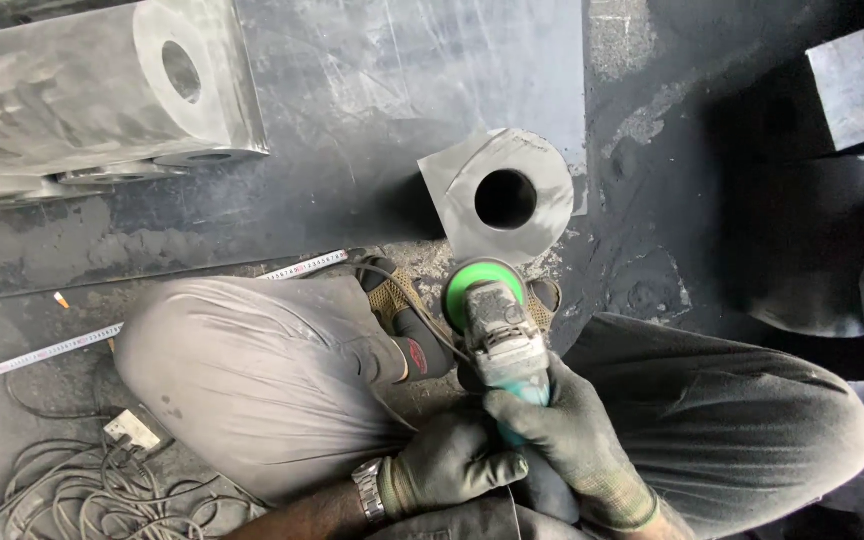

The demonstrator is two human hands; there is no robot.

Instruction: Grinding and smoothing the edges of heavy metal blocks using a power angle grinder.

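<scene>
Angle grinder (497,335), teal body with grey gear head and green disc guard, held low between the person's knees, disc end pointing away from the body toward a steel block. Right hand (577,440), in a dark soiled work glove, wrapped tightly around the grinder's body just behind the head. Left hand (447,465), same kind of glove, closed at the rear of the body beside the right; what exactly its fingers clasp is hidden. Metal wristwatch (367,490) on the left wrist. Steel block with round bore (500,192), grey, rounded on one side, standing just beyond the guard on a dark steel plate (352,120); whether disc and block touch cannot be told. Larger bored steel piece (92,90) at upper left on the same plate. Measuring tape (102,335), extended, lying across the floor at left and passing behind the left knee. Tangle of cable (82,495) at lower left. Grey trousers (252,380), dusty. Shoe (407,320) between the knees.
</scene>
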